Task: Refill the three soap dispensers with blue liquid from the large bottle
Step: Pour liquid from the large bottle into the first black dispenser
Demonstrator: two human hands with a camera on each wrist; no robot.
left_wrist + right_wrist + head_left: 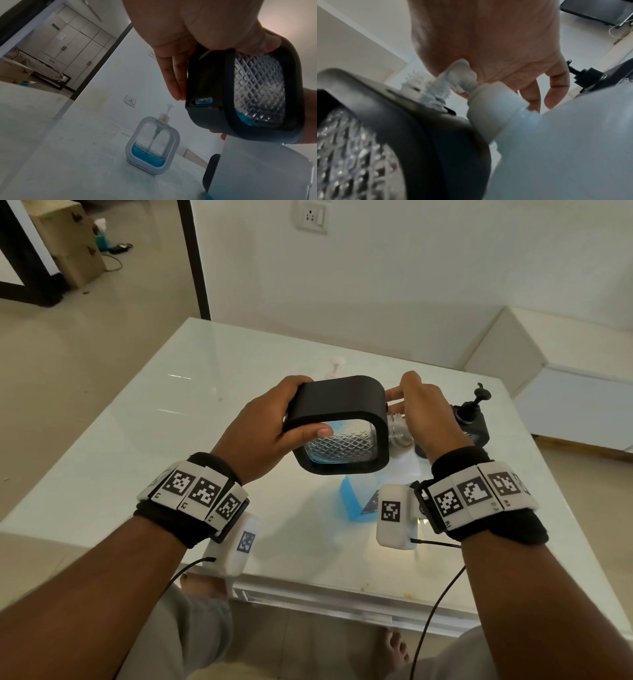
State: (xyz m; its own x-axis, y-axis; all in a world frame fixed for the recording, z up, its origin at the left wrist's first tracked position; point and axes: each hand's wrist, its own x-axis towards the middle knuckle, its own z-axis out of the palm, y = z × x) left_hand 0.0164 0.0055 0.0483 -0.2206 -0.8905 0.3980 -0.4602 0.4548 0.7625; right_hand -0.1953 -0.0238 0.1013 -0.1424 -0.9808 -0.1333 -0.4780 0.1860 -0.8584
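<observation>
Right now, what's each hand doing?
Left hand: holding the black-framed, clear diamond-patterned soap dispenser.
Right hand: by its neck; grip cannot be told.

Three dispensers point(337, 424) point(152, 146) point(471, 419) — one bottle point(354, 501).

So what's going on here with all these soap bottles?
A person is partway through refilling soap dispensers. Their left hand holds a black-framed dispenser tipped on its side above the table, pump off. The right hand is at its bare threaded neck. The large bottle of blue liquid stands below. A white dispenser, nearly empty, and another black dispenser wait nearby.
</observation>
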